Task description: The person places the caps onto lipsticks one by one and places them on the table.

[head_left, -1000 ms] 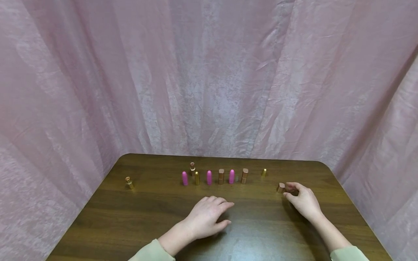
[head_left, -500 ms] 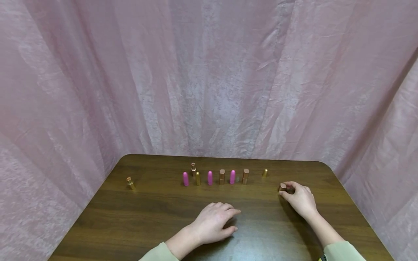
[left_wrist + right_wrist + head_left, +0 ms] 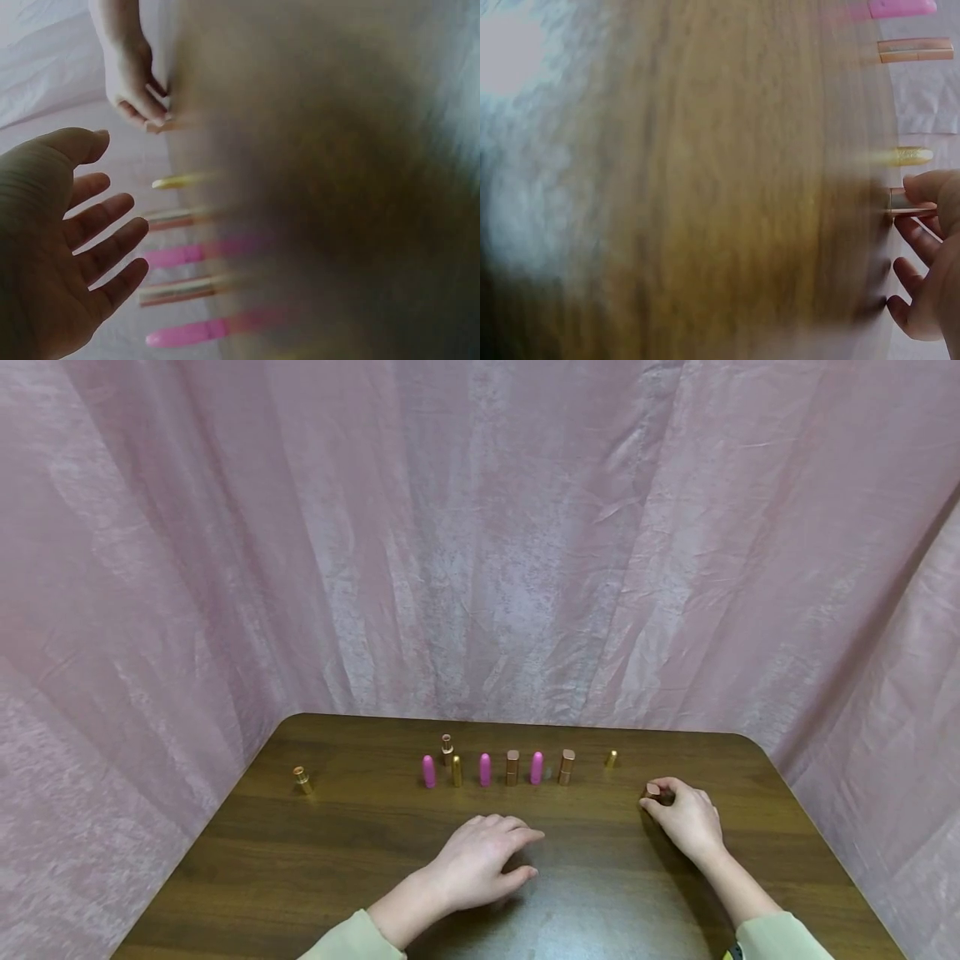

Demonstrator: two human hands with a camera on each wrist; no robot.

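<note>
In the head view my right hand (image 3: 688, 820) pinches a short rose-gold lipstick cap (image 3: 652, 791) between thumb and fingers, at the right of the table. The right wrist view shows that same cap (image 3: 900, 201) upright in the right hand's (image 3: 934, 259) grip, its base near the table surface. My left hand (image 3: 483, 864) is held over the middle of the table, fingers loosely extended and holding nothing. Nearest beyond it stands a row of upright lipsticks: a pink one (image 3: 485, 770), a rose-gold one (image 3: 512, 768) and several more.
A small gold cap (image 3: 612, 759) stands behind the right hand. An uncapped gold lipstick tube (image 3: 303, 780) is at the far left, and an uncapped rose-gold one (image 3: 447, 750) behind the row. Pink curtains (image 3: 480, 543) hang behind the wooden table (image 3: 360, 843).
My right hand has come in from beside the rose-gold cap and taken hold of it. The left hand shifted slightly right, then back. The other lipsticks stay in place.
</note>
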